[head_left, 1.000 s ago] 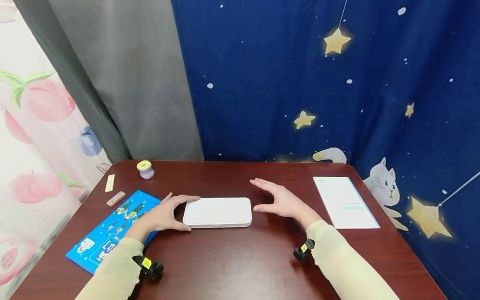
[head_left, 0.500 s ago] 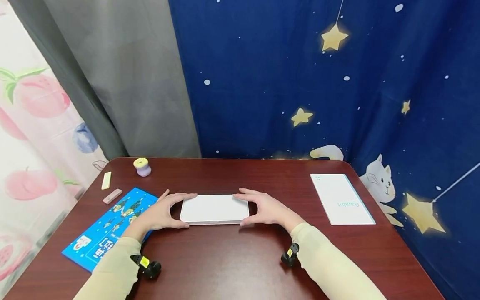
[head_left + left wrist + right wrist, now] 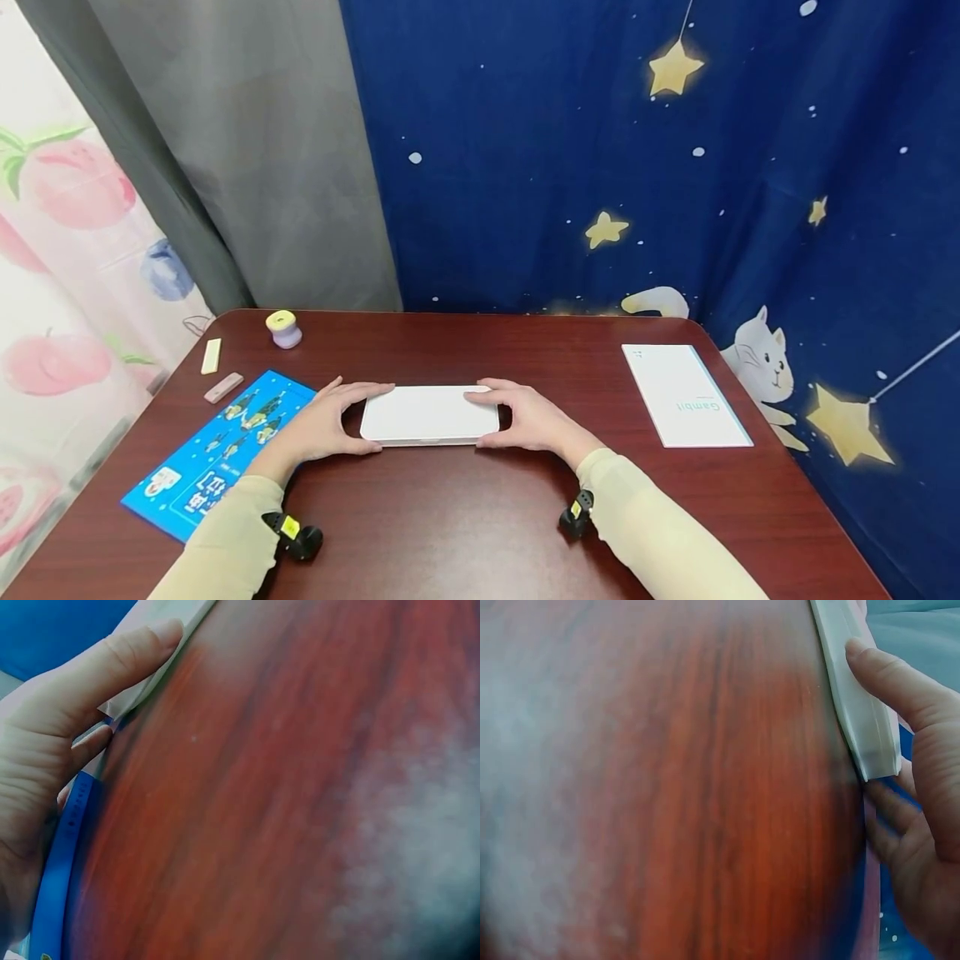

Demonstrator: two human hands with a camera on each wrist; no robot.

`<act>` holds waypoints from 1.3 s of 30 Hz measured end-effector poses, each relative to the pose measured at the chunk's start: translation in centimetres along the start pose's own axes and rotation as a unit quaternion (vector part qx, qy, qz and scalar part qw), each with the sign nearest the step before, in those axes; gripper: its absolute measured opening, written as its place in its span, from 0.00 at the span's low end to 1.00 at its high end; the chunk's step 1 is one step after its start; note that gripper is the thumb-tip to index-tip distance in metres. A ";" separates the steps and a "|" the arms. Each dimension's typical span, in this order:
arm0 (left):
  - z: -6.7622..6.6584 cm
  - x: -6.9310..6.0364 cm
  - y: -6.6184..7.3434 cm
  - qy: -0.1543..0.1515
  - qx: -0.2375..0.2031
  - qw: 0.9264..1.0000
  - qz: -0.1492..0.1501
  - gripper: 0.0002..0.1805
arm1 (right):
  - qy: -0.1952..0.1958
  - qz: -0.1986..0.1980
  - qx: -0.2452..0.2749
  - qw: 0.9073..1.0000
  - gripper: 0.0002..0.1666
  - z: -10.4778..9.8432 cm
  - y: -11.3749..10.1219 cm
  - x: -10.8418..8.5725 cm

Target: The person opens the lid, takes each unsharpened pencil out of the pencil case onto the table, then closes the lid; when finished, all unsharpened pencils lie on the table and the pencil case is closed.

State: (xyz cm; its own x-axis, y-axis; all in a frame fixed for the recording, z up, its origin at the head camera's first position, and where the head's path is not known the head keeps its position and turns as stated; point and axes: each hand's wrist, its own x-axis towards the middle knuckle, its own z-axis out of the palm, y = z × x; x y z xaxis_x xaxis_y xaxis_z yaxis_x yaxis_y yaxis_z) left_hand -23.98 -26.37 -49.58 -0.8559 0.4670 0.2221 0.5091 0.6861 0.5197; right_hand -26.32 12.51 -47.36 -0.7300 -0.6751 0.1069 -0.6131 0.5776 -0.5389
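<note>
A flat white case with rounded corners (image 3: 429,414) lies on the brown table, its long side facing the front edge. The left hand (image 3: 321,427) grips its left end, thumb at the near edge and fingers at the far edge. At the right end, the right hand (image 3: 534,421) holds it the same way. In the left wrist view the left hand (image 3: 45,742) has its thumb along the case's side (image 3: 154,679). The right wrist view shows the right hand (image 3: 922,765) with its thumb against the case's side (image 3: 859,697).
Left of the case lies a blue printed booklet (image 3: 217,458), partly under the left forearm. Behind it are a pinkish bar (image 3: 223,387), a cream bar (image 3: 212,356) and a yellow-topped lilac container (image 3: 284,330). A white "Gambit" booklet (image 3: 686,396) lies at the right.
The right hand has moved left from beside the case and taken hold of its right end. The left hand keeps its place at the left end. The head view has shifted slightly.
</note>
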 end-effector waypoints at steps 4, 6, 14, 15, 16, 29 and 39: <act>0.0 0.0 0.1 0.002 0.005 1.000 0.006 0.48 | 0.016 -0.001 0.003 1.000 0.43 0.1 0.2 0.1; 0.0 0.0 0.1 0.004 0.007 1.000 0.005 0.48 | 0.021 0.002 0.000 1.000 0.42 0.2 0.3 0.1; -0.2 0.1 0.2 -0.004 0.022 0.999 -0.026 0.48 | 0.025 0.010 -0.019 0.999 0.40 -0.1 0.2 0.3; -0.2 0.1 0.2 -0.004 0.023 0.999 -0.028 0.48 | 0.025 0.008 -0.018 1.000 0.40 -0.2 0.2 0.3; -0.2 0.1 0.2 -0.005 0.024 0.999 -0.028 0.49 | 0.024 0.007 -0.019 1.000 0.40 -0.3 0.1 0.3; 0.1 -0.2 0.2 -0.007 0.013 0.999 -0.033 0.49 | 0.023 0.016 0.001 1.000 0.40 -0.4 0.2 0.8; -0.2 -0.1 0.3 -0.011 0.011 1.000 -0.027 0.49 | 0.024 0.019 0.015 0.999 0.40 -0.4 0.3 0.9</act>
State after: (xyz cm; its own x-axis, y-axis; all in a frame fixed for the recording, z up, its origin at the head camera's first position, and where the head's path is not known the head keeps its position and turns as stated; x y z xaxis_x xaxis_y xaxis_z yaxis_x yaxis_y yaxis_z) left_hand -23.71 -26.29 -49.29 -0.8799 0.4410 0.1768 0.4648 0.7222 0.5122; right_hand -27.25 12.27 -47.09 -0.7666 -0.6298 0.1254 -0.5758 0.5875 -0.5686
